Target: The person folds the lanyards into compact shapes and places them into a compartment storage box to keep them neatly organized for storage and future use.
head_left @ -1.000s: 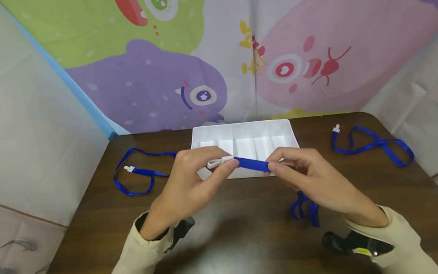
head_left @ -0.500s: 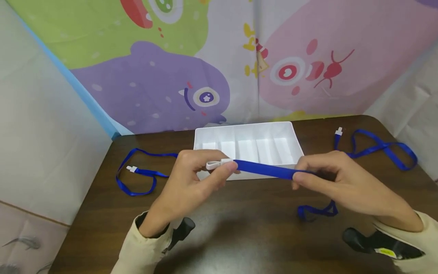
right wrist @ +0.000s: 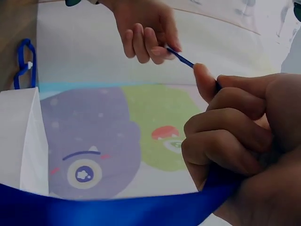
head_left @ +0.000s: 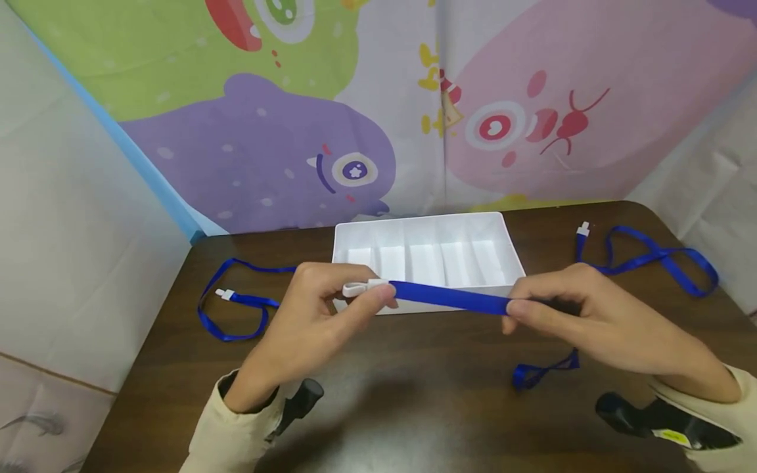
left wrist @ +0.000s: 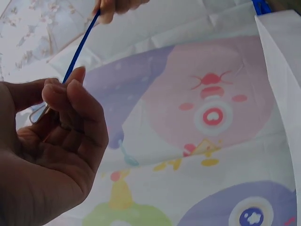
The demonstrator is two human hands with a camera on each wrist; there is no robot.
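Note:
Between my two hands a blue lanyard (head_left: pixel 452 297) is stretched straight above the table, in front of the white box. My left hand (head_left: pixel 322 328) pinches its white plastic clip end (head_left: pixel 357 288) between thumb and forefinger. The strap is pinched farther along by my right hand (head_left: pixel 597 322), whose other fingers curl over more of the ribbon in the right wrist view. Below that hand the rest of the strap hangs in a loose loop (head_left: pixel 544 373). In the left wrist view the taut strap (left wrist: pixel 81 46) runs edge-on from my left hand to the right one.
A white box with several compartments (head_left: pixel 473 289) stands at the back of the brown table (head_left: pixel 414 407). One blue lanyard (head_left: pixel 227 337) with a white clip lies left of it, another (head_left: pixel 674 256) to the right. A cartoon-printed cloth (head_left: pixel 266 157) hangs behind.
My right hand has slid along to the right, so a longer stretch of strap shows between the hands. The left hand keeps its pinch and has shifted slightly left.

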